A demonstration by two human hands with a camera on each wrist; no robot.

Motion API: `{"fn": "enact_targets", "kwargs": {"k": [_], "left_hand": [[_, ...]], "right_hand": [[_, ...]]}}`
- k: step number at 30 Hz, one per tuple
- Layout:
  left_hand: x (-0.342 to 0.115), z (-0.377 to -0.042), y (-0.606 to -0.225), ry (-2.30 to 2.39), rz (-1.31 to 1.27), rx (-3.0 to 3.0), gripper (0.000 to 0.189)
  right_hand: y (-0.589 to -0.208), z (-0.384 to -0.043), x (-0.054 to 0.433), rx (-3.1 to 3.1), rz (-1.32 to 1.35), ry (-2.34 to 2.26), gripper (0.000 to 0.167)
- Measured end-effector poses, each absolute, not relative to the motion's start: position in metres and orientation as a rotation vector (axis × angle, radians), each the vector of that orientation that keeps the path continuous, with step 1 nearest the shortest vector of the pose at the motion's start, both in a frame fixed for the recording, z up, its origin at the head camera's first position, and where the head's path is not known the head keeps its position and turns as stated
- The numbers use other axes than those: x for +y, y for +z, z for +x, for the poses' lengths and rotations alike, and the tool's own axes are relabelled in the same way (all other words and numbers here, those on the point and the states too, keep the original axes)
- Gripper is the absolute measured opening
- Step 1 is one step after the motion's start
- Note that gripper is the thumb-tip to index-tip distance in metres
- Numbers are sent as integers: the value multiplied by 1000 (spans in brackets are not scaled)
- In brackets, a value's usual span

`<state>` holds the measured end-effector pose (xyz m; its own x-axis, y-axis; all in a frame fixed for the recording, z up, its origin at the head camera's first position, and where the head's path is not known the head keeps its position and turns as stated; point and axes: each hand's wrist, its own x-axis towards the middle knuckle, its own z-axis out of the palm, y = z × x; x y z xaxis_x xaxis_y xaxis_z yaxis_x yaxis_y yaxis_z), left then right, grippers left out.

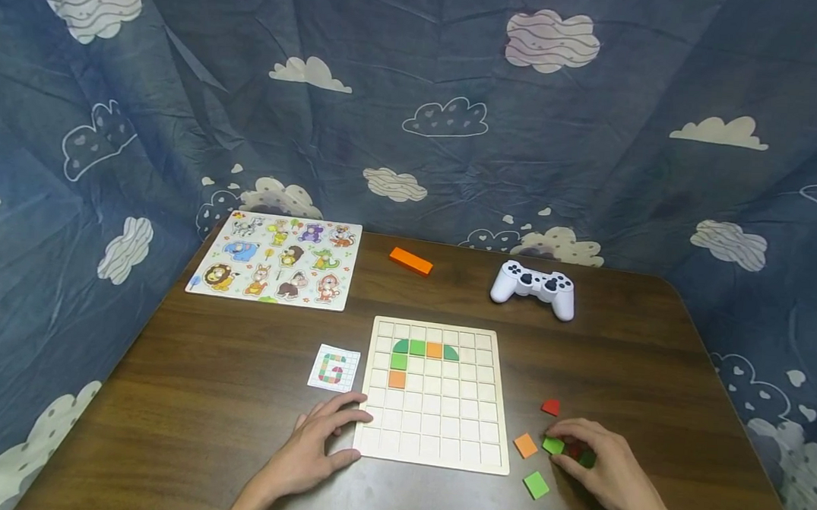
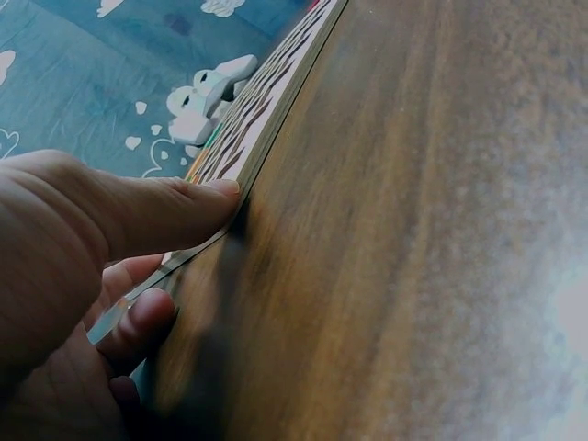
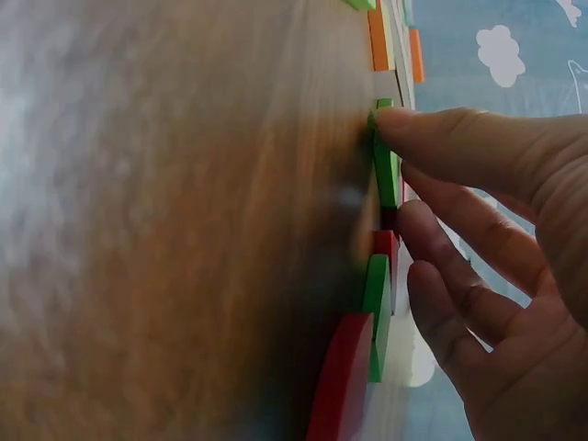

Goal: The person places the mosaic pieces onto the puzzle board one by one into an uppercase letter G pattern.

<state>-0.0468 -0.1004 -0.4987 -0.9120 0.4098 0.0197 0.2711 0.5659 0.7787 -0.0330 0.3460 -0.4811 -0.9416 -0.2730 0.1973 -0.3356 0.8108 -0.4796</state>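
Note:
A square wooden grid board (image 1: 435, 439) lies on the table, with green and orange tiles set in its upper left part. My left hand (image 1: 314, 445) rests at the board's lower left edge, two fingertips on its rim and the thumb by the corner. The left wrist view shows the thumb (image 2: 175, 216) touching the board's edge. To the right of the board, my right hand (image 1: 601, 457) pinches a green square tile (image 1: 553, 445) between thumb and fingers. Under that hand lie red and dark green pieces, partly hidden; the right wrist view shows a red curved piece (image 3: 342, 381).
Near the right hand lie an orange tile (image 1: 526, 446), another green tile (image 1: 537, 485) and a red piece (image 1: 550, 407). A pattern card (image 1: 333, 368) sits left of the board. Farther back are an animal puzzle (image 1: 278, 261), an orange block (image 1: 411, 261) and a white game controller (image 1: 534, 287).

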Motion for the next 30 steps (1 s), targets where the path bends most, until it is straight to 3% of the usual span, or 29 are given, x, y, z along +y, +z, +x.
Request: {"fn": "enact_targets", "kwargs": {"k": [30], "left_hand": [[-100, -46, -499, 1277, 581, 2637, 48]], "right_hand": [[-483, -29, 341, -2829, 539, 834, 43]]}}
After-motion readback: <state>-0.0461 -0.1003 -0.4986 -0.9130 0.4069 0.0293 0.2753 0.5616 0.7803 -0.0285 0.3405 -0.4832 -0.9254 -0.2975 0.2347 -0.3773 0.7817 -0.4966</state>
